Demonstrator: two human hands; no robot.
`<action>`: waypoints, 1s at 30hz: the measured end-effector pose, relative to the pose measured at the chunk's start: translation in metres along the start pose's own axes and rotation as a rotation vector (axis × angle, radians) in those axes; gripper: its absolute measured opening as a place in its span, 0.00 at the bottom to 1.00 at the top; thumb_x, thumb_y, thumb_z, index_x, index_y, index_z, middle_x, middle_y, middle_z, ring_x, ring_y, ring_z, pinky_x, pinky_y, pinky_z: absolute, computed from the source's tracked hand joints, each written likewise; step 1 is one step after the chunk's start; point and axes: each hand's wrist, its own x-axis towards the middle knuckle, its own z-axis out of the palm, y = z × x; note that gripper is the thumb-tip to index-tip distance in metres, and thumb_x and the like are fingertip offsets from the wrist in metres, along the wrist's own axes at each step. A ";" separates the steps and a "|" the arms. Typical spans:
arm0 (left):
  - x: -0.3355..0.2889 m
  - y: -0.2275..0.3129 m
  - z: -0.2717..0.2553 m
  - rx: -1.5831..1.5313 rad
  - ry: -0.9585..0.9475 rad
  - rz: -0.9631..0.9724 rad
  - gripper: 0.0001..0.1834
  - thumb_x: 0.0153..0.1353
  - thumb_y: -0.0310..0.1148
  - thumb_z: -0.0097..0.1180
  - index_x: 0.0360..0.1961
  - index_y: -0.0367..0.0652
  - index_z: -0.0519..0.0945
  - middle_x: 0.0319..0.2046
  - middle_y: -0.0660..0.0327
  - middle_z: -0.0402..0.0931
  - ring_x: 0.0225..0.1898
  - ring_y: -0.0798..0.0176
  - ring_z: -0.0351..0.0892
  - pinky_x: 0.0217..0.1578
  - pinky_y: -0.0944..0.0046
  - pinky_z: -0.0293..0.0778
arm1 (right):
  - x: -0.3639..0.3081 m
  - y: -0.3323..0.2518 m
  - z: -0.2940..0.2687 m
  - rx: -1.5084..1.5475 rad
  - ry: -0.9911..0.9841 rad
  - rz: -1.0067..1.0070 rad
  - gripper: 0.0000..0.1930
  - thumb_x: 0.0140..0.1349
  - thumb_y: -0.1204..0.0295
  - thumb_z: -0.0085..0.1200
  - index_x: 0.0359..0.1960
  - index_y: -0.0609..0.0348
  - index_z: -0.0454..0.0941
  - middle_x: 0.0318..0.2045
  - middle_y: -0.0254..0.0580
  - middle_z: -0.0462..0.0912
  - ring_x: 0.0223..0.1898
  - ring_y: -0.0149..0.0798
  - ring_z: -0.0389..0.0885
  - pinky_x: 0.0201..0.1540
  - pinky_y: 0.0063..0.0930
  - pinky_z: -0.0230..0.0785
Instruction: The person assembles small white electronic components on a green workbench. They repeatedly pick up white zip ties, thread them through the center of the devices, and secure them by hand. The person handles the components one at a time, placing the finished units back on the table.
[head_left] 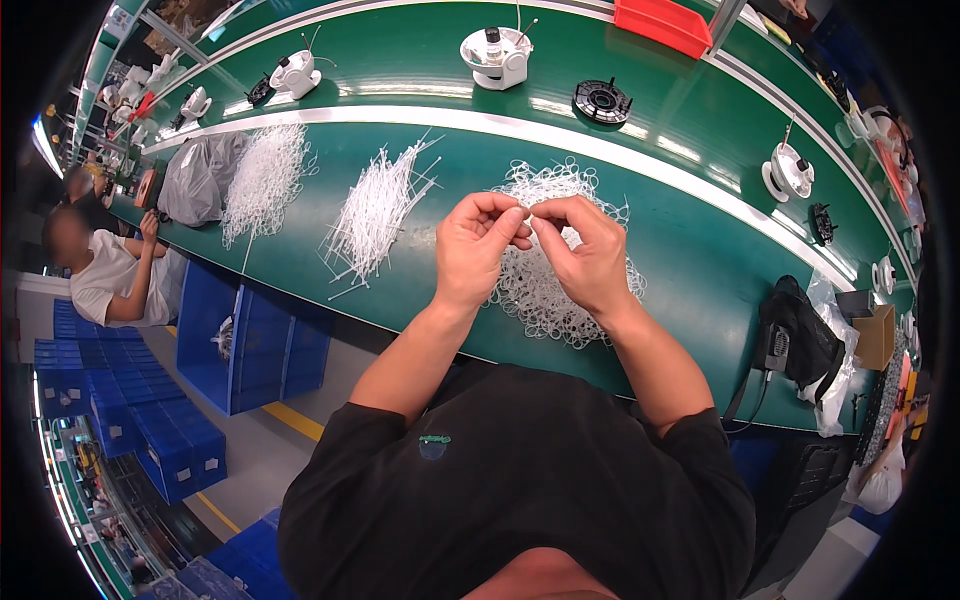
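My left hand point(472, 250) and my right hand point(588, 258) meet over the green bench, thumbs and forefingers pinched tip to tip. Whatever lies between those fingertips is too small to make out. Below and behind them spreads a heap of white cable ties closed into loops point(565, 305), partly covered by my hands. Left of this is a pile of straight white cable ties point(378, 212), lying roughly side by side. Farther left sits another tangled heap of looped white ties point(265, 185).
A grey plastic bag point(192, 185) stands at the bench's left end. Beyond the bench, a green conveyor carries white round housings point(497, 60) and black round parts point(602, 101). A black bag point(790, 335) lies right. Blue crates point(235, 335) stand lower left, near a seated person point(125, 270).
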 end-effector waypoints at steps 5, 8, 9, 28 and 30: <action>0.000 -0.001 0.000 -0.015 -0.001 0.006 0.07 0.67 0.24 0.58 0.43 0.33 0.77 0.33 0.58 0.81 0.31 0.69 0.82 0.33 0.68 0.84 | 0.001 0.004 0.001 0.006 0.009 -0.038 0.05 0.58 0.81 0.60 0.36 0.62 0.82 0.30 0.43 0.84 0.30 0.37 0.85 0.34 0.28 0.77; 0.000 -0.002 -0.001 -0.011 -0.008 0.005 0.06 0.66 0.23 0.58 0.43 0.33 0.77 0.33 0.58 0.81 0.31 0.69 0.82 0.33 0.69 0.83 | 0.001 0.006 0.001 0.001 0.019 -0.048 0.05 0.57 0.80 0.61 0.36 0.60 0.82 0.29 0.43 0.84 0.29 0.39 0.84 0.32 0.29 0.77; 0.000 -0.002 -0.001 -0.001 -0.010 0.003 0.06 0.66 0.23 0.58 0.42 0.33 0.77 0.33 0.58 0.81 0.31 0.69 0.82 0.34 0.69 0.83 | 0.001 0.006 0.002 0.000 0.018 -0.043 0.05 0.57 0.80 0.61 0.36 0.60 0.82 0.29 0.43 0.84 0.29 0.39 0.84 0.32 0.29 0.77; 0.109 0.007 -0.094 1.485 0.120 0.173 0.08 0.58 0.32 0.64 0.34 0.37 0.81 0.32 0.49 0.83 0.37 0.45 0.82 0.40 0.50 0.76 | 0.007 0.016 -0.024 -0.175 -0.104 0.053 0.06 0.58 0.74 0.62 0.33 0.63 0.80 0.29 0.44 0.84 0.31 0.43 0.84 0.40 0.36 0.74; 0.123 0.000 -0.109 1.594 0.111 0.119 0.09 0.57 0.32 0.64 0.33 0.37 0.81 0.32 0.48 0.83 0.37 0.44 0.82 0.40 0.49 0.76 | 0.006 0.020 -0.026 -0.193 -0.107 0.042 0.06 0.58 0.74 0.62 0.33 0.62 0.80 0.28 0.42 0.84 0.31 0.43 0.83 0.42 0.37 0.73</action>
